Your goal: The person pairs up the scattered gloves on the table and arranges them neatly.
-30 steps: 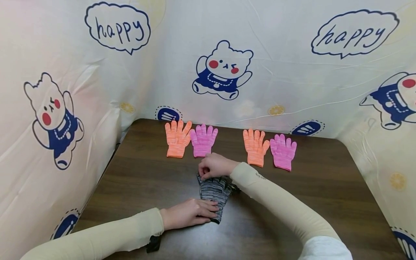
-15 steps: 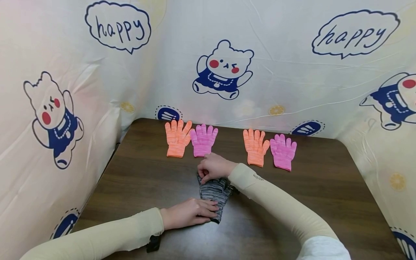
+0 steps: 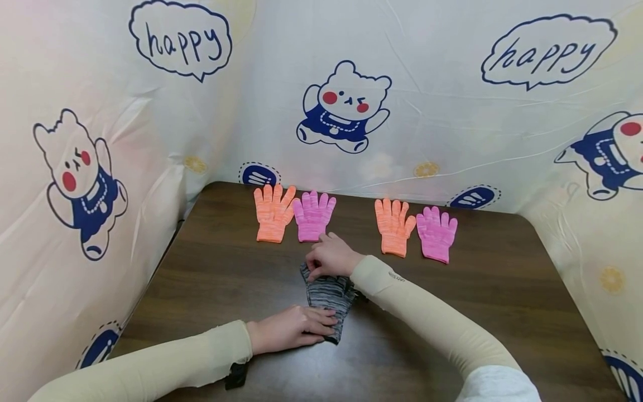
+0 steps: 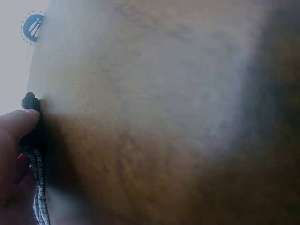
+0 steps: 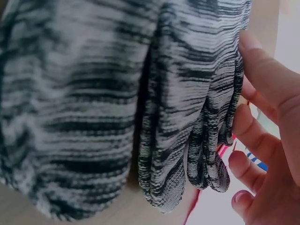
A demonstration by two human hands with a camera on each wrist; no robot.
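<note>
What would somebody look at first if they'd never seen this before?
Probably the bright orange gloves and pink gloves, lying along the far side of the table. Next, the gray glove nearer the person, with the left hand on its cuff and the right hand at its finger end. On the cloth behind, there's a winking bear.

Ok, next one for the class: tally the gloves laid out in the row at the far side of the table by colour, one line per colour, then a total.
Orange gloves: 2
Pink gloves: 2
Total: 4, leaving out the black-and-grey knit under the hands.
</note>
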